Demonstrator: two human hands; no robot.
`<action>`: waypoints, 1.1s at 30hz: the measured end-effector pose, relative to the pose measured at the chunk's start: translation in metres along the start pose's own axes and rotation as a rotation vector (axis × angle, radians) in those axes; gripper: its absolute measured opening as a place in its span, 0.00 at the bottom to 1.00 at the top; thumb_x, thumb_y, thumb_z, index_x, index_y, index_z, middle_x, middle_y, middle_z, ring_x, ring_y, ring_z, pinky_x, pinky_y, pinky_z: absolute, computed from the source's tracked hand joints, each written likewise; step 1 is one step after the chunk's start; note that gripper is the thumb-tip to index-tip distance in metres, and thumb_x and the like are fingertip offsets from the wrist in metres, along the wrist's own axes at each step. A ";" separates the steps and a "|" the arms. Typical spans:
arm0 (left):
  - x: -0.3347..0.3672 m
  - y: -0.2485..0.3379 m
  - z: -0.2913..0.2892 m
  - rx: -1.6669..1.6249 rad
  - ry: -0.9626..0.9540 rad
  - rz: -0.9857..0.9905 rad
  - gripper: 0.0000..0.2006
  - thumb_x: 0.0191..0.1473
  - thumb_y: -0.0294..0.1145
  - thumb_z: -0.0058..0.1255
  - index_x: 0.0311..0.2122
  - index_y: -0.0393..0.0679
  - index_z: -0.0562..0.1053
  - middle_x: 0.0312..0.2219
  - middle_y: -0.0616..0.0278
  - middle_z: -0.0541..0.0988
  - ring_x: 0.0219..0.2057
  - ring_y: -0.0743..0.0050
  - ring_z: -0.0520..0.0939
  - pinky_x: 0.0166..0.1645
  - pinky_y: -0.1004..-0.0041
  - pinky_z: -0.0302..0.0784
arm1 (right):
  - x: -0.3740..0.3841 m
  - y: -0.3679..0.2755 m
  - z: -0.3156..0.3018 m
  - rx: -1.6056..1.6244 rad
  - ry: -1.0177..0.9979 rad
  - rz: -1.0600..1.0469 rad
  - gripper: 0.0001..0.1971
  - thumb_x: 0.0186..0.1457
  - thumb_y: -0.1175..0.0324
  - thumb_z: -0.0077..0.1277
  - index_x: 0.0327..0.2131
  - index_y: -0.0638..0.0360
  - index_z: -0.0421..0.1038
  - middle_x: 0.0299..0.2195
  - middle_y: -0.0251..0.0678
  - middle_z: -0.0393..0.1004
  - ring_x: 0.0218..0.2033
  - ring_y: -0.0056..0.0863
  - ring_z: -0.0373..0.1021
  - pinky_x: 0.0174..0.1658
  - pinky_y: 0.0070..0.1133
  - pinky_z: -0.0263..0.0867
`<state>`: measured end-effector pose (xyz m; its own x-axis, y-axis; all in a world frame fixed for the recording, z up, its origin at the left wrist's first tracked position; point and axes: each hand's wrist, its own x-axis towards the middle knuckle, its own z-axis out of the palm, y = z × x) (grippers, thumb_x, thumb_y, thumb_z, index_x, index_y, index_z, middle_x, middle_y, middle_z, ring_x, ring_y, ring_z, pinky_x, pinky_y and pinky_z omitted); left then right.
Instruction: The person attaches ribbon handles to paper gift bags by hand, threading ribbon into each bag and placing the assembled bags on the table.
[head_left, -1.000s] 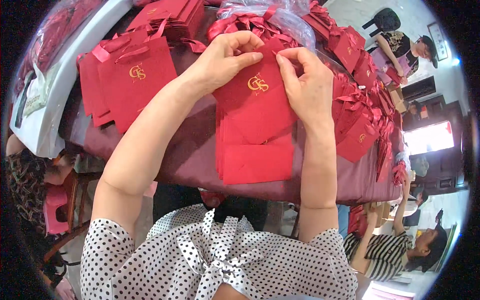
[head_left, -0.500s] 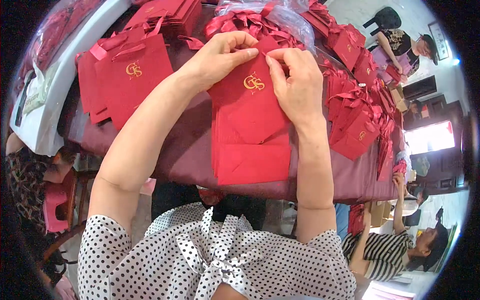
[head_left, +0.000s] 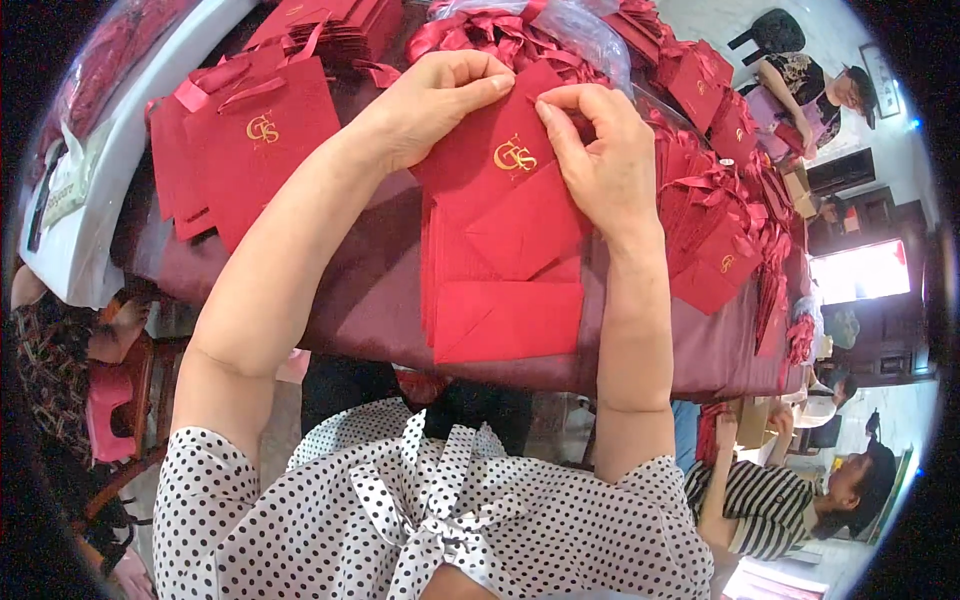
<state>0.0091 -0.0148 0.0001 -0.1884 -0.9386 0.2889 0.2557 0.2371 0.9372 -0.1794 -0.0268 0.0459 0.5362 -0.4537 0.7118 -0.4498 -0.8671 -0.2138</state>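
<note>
A flat red paper bag (head_left: pixel 490 205) with gold lettering is tilted over a stack of folded red bags (head_left: pixel 515 335) at the table's near edge. My left hand (head_left: pixel 445 105) is closed, thumb and fingers gripping the bag near its upper left edge. At the upper right edge my right hand (head_left: pixel 605 160) pinches thumb and forefinger together. Something small and red shows at those fingertips, too small to name; the bag's edge lies right beside it.
Red bags with ribbon handles (head_left: pixel 265 150) lie to the left. Further bags (head_left: pixel 710 265) crowd the right side of the dark red tablecloth (head_left: pixel 370 290). Loose red ribbons (head_left: pixel 480 42) and clear plastic (head_left: pixel 590 40) are at the back. A person in stripes (head_left: pixel 785 505) sits at right.
The bag has turned slightly, its lettering shifting a little right. My right hand has moved a little to the right; both hands stay at the bag's top.
</note>
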 end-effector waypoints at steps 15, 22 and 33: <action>-0.001 0.003 0.013 0.663 0.111 0.282 0.08 0.54 0.29 0.49 0.32 0.35 0.70 0.25 0.69 0.74 0.31 0.86 0.70 0.38 0.81 0.67 | -0.005 -0.005 0.003 -0.132 -0.039 0.028 0.04 0.46 0.68 0.53 0.25 0.56 0.71 0.23 0.36 0.72 0.28 0.37 0.68 0.32 0.32 0.60; -0.003 0.000 0.019 0.949 0.259 0.510 0.06 0.51 0.27 0.51 0.32 0.36 0.70 0.27 0.61 0.75 0.36 0.69 0.73 0.43 0.74 0.68 | -0.010 -0.011 0.014 -0.179 -0.028 0.116 0.04 0.47 0.69 0.52 0.26 0.56 0.69 0.24 0.36 0.72 0.30 0.37 0.68 0.35 0.33 0.60; -0.006 0.015 0.021 0.795 0.144 0.442 0.08 0.52 0.25 0.47 0.36 0.36 0.75 0.28 0.56 0.78 0.33 0.69 0.76 0.40 0.73 0.70 | -0.004 -0.008 0.007 0.138 -0.056 0.227 0.07 0.47 0.73 0.53 0.31 0.61 0.68 0.25 0.42 0.72 0.28 0.39 0.71 0.32 0.29 0.66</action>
<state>-0.0053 -0.0001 0.0165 -0.0953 -0.7309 0.6757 -0.4608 0.6341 0.6210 -0.1730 -0.0190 0.0398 0.4733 -0.6472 0.5976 -0.4633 -0.7599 -0.4561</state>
